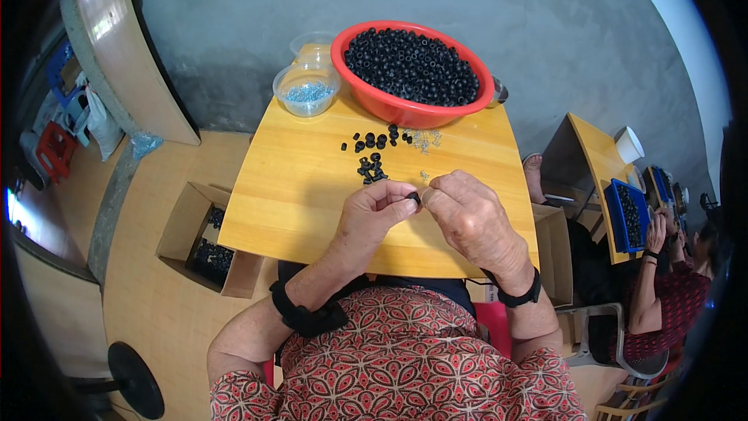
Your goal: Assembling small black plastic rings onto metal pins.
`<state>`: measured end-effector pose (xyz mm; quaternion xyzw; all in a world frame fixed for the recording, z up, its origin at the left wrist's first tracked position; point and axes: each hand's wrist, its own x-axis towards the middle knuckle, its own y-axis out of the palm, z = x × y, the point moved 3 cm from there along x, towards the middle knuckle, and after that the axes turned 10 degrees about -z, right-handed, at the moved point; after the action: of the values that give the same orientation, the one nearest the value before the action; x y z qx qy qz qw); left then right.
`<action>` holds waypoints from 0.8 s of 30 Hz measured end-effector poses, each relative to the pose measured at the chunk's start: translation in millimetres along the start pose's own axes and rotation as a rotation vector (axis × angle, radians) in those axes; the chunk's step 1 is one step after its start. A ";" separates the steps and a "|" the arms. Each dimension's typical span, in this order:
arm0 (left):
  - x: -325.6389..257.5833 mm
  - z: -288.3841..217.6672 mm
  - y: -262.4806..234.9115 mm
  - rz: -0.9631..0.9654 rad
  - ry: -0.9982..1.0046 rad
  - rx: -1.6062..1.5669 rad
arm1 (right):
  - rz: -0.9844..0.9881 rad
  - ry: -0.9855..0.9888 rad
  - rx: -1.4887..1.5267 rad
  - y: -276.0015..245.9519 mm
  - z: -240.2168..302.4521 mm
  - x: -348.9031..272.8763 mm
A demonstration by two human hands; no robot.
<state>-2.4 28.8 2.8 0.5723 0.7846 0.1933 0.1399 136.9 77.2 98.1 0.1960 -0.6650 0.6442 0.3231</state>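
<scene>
In the middle of the frame, above the desk [288,214] | left hand [368,218]: grip is pinching a small black piece [414,197] | right hand [472,214]: grip is sitting beside it, can't tell if pinching | holding the piece steady is probably helping

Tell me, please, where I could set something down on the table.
The table is bare left of the black parts, below the nearer clear tub, and right, between red bowl and right hand; back and centre are crowded.

Fingertips [406,206] partly hide the small black piece [414,197], and the clear bits [425,140] on the bench [273,203] are too tiny to identify.
</scene>
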 end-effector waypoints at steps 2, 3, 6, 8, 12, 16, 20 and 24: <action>-1.0 -0.4 -0.7 -0.018 0.018 0.027 | 0.006 -0.001 0.000 0.3 0.7 1.0; -0.9 -2.2 -0.2 -0.034 0.040 0.053 | 0.012 -0.004 -0.005 -0.3 0.5 1.9; -0.8 -8.2 1.8 -0.012 0.066 0.042 | -0.093 0.124 0.206 1.9 -9.0 -1.1; -1.0 -9.6 2.3 0.003 0.039 0.024 | -0.105 0.198 0.271 4.3 -12.7 -6.9; -1.2 -6.5 1.2 0.022 0.012 -0.002 | -0.146 0.322 0.355 5.9 -11.7 -10.5; -2.1 -7.8 3.7 0.000 0.018 0.011 | -0.166 0.320 0.293 4.5 -8.5 -13.0; -2.3 -8.9 3.4 0.000 0.108 0.128 | -0.150 0.219 0.188 2.0 -3.9 -11.0; -4.7 -13.1 3.4 -0.024 0.193 0.272 | -0.124 0.088 0.112 -0.1 2.6 -5.9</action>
<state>-3.8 23.4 16.0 0.5552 0.8202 0.1375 -0.0123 140.7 73.7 94.3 0.2261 -0.5996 0.6671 0.3798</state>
